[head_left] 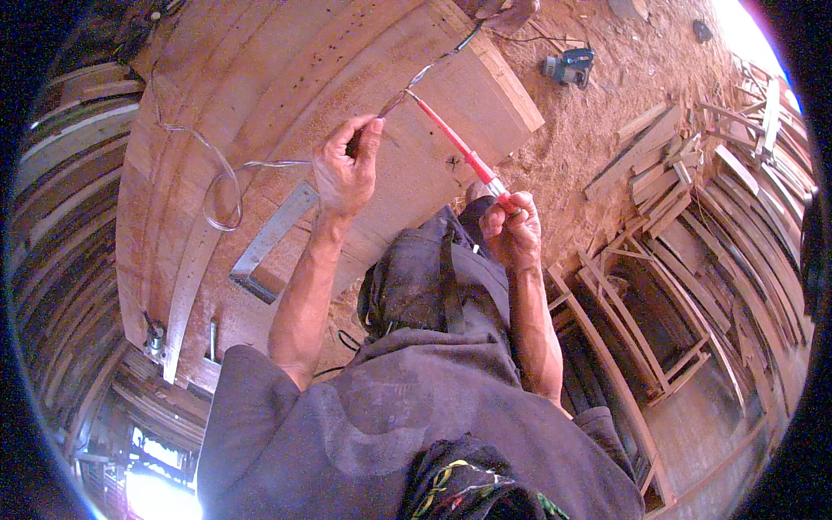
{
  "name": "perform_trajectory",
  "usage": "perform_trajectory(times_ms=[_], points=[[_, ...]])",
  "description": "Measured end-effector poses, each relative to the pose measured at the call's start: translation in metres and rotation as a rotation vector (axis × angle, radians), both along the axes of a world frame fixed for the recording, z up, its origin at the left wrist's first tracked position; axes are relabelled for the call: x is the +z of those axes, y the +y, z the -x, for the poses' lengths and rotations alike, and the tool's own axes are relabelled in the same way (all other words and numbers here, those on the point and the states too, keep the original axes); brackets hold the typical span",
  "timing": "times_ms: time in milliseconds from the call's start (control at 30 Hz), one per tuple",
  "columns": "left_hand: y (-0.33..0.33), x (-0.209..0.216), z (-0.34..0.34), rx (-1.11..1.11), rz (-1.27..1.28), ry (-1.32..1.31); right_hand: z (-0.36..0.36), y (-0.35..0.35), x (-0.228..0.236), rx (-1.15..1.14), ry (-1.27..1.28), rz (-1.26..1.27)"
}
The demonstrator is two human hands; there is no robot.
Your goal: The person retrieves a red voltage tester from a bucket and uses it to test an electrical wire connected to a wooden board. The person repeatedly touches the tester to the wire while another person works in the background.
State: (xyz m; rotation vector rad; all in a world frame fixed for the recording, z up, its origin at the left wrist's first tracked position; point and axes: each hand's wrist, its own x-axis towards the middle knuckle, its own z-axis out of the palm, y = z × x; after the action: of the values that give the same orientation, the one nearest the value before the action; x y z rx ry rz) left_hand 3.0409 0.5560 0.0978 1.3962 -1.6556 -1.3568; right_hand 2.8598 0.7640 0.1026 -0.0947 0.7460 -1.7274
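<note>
My left hand (348,169) pinches a thin twisted wire (394,106) between thumb and fingers, above a broad wooden board. From there the wire runs up to the top edge, and a length of cable (227,186) loops away on the left. My right hand (516,230) is closed round the end of a red screwdriver (459,146) with a clear handle, like a voltage tester. Its tip meets the wire just beyond my left fingertips; whether it touches cannot be told. A metal carpenter's square (273,238) lies beside my left forearm.
The wooden board (286,69) fills the upper left, with a long metal ruler (186,299) on it. A blue power tool (569,67) rests on the sawdust-covered ground. Part of another person (513,13) shows at the top. Scrap wood (654,165) and frames (624,321) crowd the right.
</note>
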Motion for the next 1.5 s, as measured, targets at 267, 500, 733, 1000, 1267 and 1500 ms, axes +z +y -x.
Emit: perform_trajectory(times_ms=[267,500,733,1000,1267,1500], points=[[-0.001,0.0,0.003,0.017,0.063,0.015,0.0,-0.002,0.002,0.024,0.033,0.027],[0.0,-0.004,0.003,0.029,0.062,0.073,0.004,0.0,0.007,-0.015,0.009,-0.043],[0.003,-0.003,0.001,0.042,0.007,0.003,0.014,-0.021,0.017,-0.181,0.034,-0.212],[0.003,-0.002,0.0,0.023,0.018,0.007,0.014,-0.034,0.012,-0.143,-0.034,-0.047],[0.004,0.003,0.002,0.041,-0.008,0.029,0.009,-0.036,0.015,-0.173,0.037,-0.208],[0.003,0.004,0.002,0.008,0.041,0.037,0.008,-0.036,0.012,-0.182,0.017,-0.192]])
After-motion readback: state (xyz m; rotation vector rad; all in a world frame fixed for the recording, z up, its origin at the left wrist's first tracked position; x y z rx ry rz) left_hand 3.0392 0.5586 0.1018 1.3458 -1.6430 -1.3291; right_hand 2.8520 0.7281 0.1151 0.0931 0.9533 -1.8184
